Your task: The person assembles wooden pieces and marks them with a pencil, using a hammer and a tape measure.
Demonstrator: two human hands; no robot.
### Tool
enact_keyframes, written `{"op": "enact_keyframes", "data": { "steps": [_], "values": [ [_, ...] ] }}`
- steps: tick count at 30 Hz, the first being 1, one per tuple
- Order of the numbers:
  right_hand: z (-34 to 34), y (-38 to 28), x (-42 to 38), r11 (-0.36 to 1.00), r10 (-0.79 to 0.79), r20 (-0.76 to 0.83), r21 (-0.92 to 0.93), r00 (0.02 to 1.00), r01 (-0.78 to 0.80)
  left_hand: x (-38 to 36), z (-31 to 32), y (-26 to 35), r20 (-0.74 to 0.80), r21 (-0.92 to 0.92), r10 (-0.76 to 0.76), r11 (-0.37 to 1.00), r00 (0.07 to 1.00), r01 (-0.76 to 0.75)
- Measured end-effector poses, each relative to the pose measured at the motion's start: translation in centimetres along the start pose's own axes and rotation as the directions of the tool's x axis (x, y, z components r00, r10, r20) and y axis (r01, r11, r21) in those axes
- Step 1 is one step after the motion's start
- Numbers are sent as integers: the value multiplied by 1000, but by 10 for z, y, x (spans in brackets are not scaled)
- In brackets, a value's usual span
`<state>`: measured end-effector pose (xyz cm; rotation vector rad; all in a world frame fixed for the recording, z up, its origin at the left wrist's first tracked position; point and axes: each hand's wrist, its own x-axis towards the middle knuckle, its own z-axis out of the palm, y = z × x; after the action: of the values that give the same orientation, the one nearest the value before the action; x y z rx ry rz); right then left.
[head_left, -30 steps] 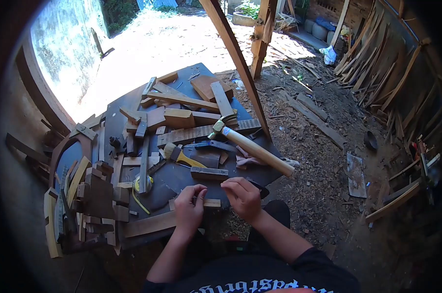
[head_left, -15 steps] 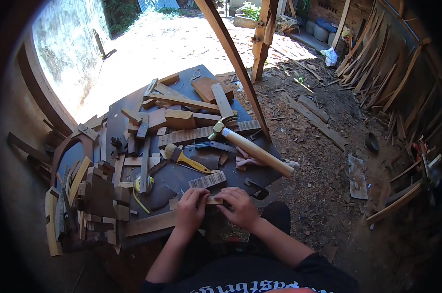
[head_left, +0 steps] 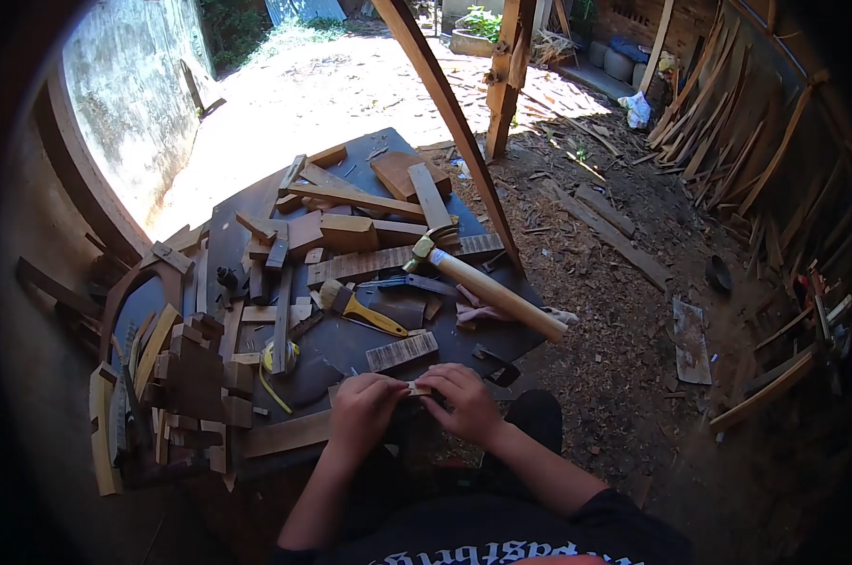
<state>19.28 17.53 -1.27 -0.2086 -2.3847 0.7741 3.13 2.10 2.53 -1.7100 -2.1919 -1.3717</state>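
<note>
A small pale piece of wood [head_left: 416,389] is held between my two hands at the near edge of the table. My left hand [head_left: 362,407] is closed on its left end, and the fingers cover most of that side. On the other end, my right hand [head_left: 464,403] pinches it between thumb and fingers. Just beyond my hands lies a short wood block with dark stripes [head_left: 401,352]. A brush with a yellow handle [head_left: 373,317] rests past that block. To its right, a hammer [head_left: 492,298] with a brass-coloured head and wooden handle lies slantwise across the table.
Wooden blocks and strips [head_left: 348,229] are piled over the dark table [head_left: 299,381]. A yellow tape measure [head_left: 280,358] lies at left, beside jointed wood pieces [head_left: 195,372]. A slanting wooden post [head_left: 454,122] stands beyond the table's right side. Scraps cover the ground [head_left: 614,320].
My left hand has shifted slightly left and down, its fingers now folded lower over the wood. The small piece has turned a little; my right hand has barely moved.
</note>
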Motion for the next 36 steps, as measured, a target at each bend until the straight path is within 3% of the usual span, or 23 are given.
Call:
{"op": "enact_keyframes", "data": {
  "steps": [5,10,17,25,28,31,36],
  "values": [
    [-4,-11,4,999,14,-30,45,999,-13,1,-5,8,84,58,-2,998,996,-2],
    [-1,-9,4,994,-44,-100,96,994,54,1,-1,12,81,67,72,995,994,-78],
    [-10,-15,4,994,6,-113,109,994,7,0,0,16,58,83,99,991,993,-103],
    [-10,-10,2,991,50,-156,128,987,-30,0,0,13,113,87,58,994,992,-69],
    [-16,-20,7,956,195,-149,250,969,-154,0,1,13,149,100,33,994,988,-48],
    [-12,-15,8,961,122,-203,270,971,-64,-2,-1,11,188,111,-13,994,982,-8],
    [-14,-17,10,967,91,-151,250,984,-51,-7,-17,10,211,180,-69,983,975,31]
  ]
}}
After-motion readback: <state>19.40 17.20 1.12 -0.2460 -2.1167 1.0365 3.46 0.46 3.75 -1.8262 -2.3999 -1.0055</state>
